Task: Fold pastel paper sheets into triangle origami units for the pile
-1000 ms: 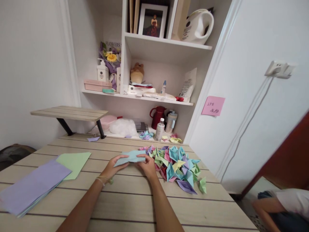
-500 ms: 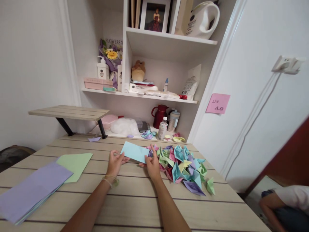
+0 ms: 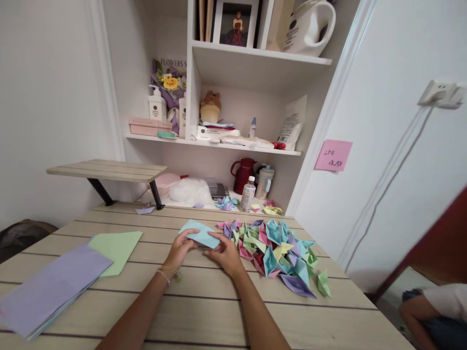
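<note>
- While the surface spreads out below me, I hold the blue paper over its middle, toward the far edge; whether its underside touches down, I cannot tell.
- Off to my right lies the pile of small folded shapes in many colours, near the blue paper but apart from it.
- On my left are the purple stack and the green sheet, one corner tucked under the stack.
- Both my hands are pinching: the left hand grips the near left part of the blue paper, the right hand its right end.
- As I judge it, I am at an early folding step, squaring the strip up; the next move seems to call for matched edges, a steady left hand and a firm crease pressed by the right.
- Long axis of the blue paper: crosswise and aslant, left end pointing away from me, right end nearer and toward the pile. One broad face shows upward; I see no tip marking a front.
</note>
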A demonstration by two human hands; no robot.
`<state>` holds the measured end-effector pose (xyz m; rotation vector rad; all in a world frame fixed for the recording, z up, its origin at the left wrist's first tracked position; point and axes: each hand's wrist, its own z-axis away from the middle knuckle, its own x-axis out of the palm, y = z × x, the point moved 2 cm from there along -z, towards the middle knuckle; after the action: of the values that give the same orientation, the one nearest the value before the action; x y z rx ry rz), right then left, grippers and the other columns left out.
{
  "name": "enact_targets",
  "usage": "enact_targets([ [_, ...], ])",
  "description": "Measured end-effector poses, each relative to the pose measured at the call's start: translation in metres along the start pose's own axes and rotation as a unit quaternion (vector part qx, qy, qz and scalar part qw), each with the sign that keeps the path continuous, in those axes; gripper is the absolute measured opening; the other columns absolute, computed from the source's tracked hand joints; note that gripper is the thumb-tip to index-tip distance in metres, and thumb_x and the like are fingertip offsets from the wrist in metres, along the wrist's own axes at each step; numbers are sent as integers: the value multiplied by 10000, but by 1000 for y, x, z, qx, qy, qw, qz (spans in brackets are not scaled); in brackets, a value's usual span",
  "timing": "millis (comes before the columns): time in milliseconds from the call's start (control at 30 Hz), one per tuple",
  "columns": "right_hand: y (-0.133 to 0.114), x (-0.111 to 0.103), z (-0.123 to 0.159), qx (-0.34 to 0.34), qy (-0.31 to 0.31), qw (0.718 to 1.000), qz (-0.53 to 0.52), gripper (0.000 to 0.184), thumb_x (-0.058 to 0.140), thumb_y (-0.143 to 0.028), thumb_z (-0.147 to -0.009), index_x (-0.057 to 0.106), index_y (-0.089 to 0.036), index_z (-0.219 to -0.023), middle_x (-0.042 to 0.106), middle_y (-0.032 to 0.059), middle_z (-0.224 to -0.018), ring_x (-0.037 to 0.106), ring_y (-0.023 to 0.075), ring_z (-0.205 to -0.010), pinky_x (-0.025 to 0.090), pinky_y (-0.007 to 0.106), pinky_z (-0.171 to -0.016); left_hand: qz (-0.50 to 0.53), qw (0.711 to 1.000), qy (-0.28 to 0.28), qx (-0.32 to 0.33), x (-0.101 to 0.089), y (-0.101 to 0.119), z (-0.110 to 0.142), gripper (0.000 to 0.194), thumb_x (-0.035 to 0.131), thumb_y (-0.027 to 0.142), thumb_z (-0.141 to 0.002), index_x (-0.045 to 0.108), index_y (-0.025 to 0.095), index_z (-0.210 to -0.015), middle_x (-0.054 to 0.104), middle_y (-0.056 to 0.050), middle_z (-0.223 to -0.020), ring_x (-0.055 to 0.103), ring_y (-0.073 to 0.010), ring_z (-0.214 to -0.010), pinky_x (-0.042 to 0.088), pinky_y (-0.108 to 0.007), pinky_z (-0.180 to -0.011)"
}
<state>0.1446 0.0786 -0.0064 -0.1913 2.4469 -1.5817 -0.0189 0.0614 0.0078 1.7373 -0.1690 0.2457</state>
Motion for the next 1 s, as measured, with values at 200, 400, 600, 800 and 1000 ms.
enact_targets([
  [200, -2, -4, -4, -3, 41, 999, 0, 308, 753, -342, -526, 694, -170, -774, 671, 45, -769, 581, 162, -641, 460, 254, -574, -94, 995, -36, 21, 4, 4, 3, 281, 718, 258, -528, 626, 147, -770, 590, 6, -622, 537, -119, -593, 396, -203, -561],
  [400, -1, -6, -4, 45, 107, 990, -86, 376, 735, -350, -551, 653, -151, -859, 582, -23, -527, 500, 107, -440, 434, 218, -436, -189, 981, -41, 10, 8, 5, 6, 257, 707, 357, -549, 567, 145, -591, 358, 88, -398, 325, -49, -367, 202, -167, -376],
  [600, 2, -6, -5, 69, 105, 976, -178, 641, 758, -348, -520, 541, -167, -1095, 581, -33, -571, 552, 128, -487, 489, 245, -467, -71, 997, 3, 26, 12, 6, 7, 382, 731, 256, -535, 469, 195, -805, 547, 76, -512, 507, -81, -435, 370, -163, -444],
  [800, 4, -7, -6, 76, 106, 974, -185, 390, 754, -374, -519, 619, -135, -797, 647, 27, -662, 582, 136, -508, 490, 259, -496, 18, 999, 23, 25, 10, 2, 3, 776, 741, 211, -547, 298, 200, -1185, 667, -24, -771, 629, -140, -620, 497, -285, -629],
  [1000, 0, -6, -4, 44, 88, 983, -153, 283, 707, -389, -595, 591, -158, -710, 641, 16, -639, 612, 165, -599, 488, 287, -598, -36, 992, -100, -61, 10, 1, 5, 332, 659, 346, -660, 626, 77, -852, 687, -109, -669, 607, -135, -507, 464, -239, -533],
])
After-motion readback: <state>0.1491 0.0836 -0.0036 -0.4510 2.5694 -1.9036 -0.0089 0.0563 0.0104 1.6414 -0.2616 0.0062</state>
